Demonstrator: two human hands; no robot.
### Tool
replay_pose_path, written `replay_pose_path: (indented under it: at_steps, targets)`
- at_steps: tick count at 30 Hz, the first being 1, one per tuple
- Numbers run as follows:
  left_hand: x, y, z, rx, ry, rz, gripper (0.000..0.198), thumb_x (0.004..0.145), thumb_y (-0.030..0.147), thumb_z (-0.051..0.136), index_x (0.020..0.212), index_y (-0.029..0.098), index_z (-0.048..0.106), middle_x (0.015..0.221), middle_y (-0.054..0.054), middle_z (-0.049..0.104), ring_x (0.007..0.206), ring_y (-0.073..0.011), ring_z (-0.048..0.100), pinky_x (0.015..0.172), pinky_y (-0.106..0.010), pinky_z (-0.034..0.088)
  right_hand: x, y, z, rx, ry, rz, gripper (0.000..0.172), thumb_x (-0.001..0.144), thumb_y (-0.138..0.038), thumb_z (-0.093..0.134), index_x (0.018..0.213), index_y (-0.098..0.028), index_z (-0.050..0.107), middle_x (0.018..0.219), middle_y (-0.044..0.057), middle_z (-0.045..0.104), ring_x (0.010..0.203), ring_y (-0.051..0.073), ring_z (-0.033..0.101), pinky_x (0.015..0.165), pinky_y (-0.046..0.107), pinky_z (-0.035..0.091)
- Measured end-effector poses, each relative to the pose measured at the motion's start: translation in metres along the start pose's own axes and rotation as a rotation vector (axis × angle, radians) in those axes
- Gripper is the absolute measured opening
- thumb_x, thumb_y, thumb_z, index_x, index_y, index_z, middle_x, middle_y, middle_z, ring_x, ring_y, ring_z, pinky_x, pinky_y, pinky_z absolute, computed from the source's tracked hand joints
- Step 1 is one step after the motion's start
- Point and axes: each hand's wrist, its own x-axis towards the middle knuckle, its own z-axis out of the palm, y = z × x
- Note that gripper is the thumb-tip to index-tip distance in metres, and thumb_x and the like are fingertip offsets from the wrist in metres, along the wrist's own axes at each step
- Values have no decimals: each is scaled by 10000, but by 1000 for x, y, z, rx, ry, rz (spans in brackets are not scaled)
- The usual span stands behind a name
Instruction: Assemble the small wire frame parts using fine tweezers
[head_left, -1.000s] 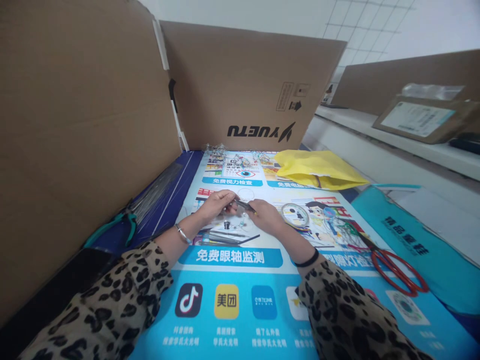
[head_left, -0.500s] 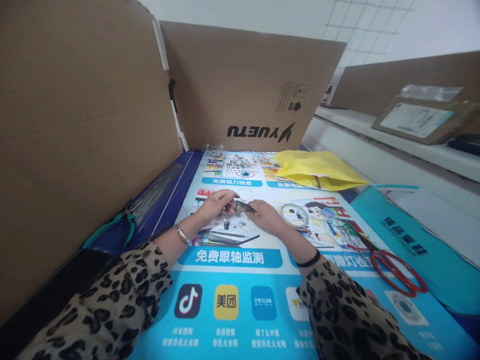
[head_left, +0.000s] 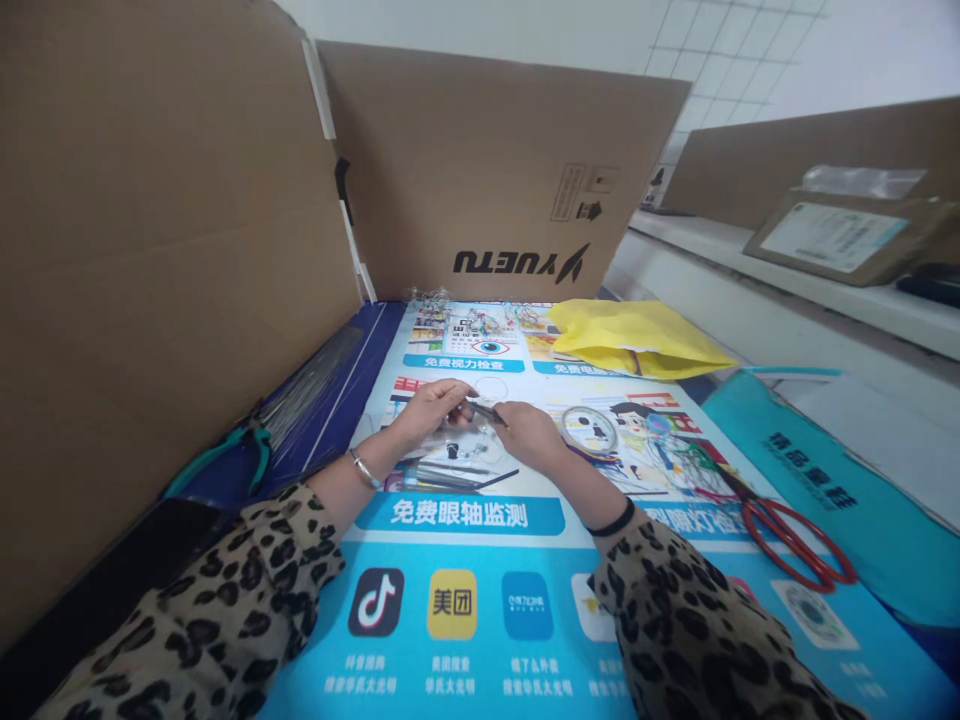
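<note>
Over the middle of the printed mat, my left hand [head_left: 435, 408] is closed in a pinch. What sits between its fingertips is too small to make out. My right hand [head_left: 531, 436] is wrapped round a slim dark tool [head_left: 486, 411], which looks like small pliers. The tool's tip reaches the left fingertips. A thin loop of wire [head_left: 493, 380] shows just behind the hands. Beneath them lie small clear and dark pieces [head_left: 453, 451]. To the right of my right hand rests a coil of wire [head_left: 590, 431].
Red-handled scissors [head_left: 802, 545] and a tangle of wire strands [head_left: 694, 465] lie right. A yellow bag [head_left: 637, 340] and teal pouch [head_left: 810, 480] sit farther out. Teal-handled pliers [head_left: 259, 460] and straight wires [head_left: 311, 390] lie left. Cardboard walls [head_left: 450, 160] stand behind and left.
My right hand has turned slightly, and the dark tool lies at a somewhat different angle. My left hand stays in nearly the same place.
</note>
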Motion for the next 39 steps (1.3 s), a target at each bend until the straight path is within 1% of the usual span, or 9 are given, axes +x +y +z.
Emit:
replay_pose_path:
  at_steps: [6,11,15,18,22,27,34,39]
  targets:
    - [0,0,0,8,12,-43,387,769,490,516,896,130,580,670,-7,597,540,-81,554,507,-186,400,1,1,0,-21,-4,17,230,868,-326,366,960,-215,546,939,49,634,866,178,570,651,249,352]
    - [0,-2,0,0,-4,-54,387,775,492,506,874,125,579,689,-18,617,540,-77,566,520,-183,408,2,1,1,-26,2,35,240,869,-342,356,942,-220,549,927,41,641,824,176,583,611,247,334]
    - [0,1,2,-25,-3,-85,349,751,459,559,859,127,564,676,-12,618,531,-81,572,518,-187,416,2,2,2,-9,21,31,230,870,-338,356,922,-222,549,909,33,643,817,170,581,599,245,323]
    - [0,3,3,-49,-32,-105,335,727,440,599,825,124,546,646,-16,624,528,-100,587,518,-202,424,2,3,3,-1,24,27,233,870,-338,355,911,-220,552,895,33,641,818,168,579,599,243,320]
    - [0,1,1,-76,-60,-143,372,735,472,580,852,120,558,696,-53,655,562,-128,614,511,-212,416,1,3,2,2,19,29,231,869,-338,360,919,-224,554,917,30,636,841,166,572,618,244,327]
    - [1,-1,0,-41,-85,-130,427,769,495,526,806,79,616,676,-103,673,553,-109,586,524,-204,399,2,2,2,10,-5,45,258,878,-354,336,936,-221,550,936,40,629,847,160,558,636,243,326]
    - [2,-2,-2,-90,-72,-122,312,751,408,589,780,97,588,691,-89,681,581,-112,607,536,-193,410,4,5,4,28,14,22,261,878,-371,336,893,-220,549,901,32,632,806,161,563,597,243,310]
    - [2,-5,-2,-131,-43,-124,268,744,357,610,837,108,582,709,-74,686,565,-94,596,539,-188,419,4,3,2,46,-6,38,254,878,-353,348,944,-215,550,937,41,627,860,164,554,638,239,329]
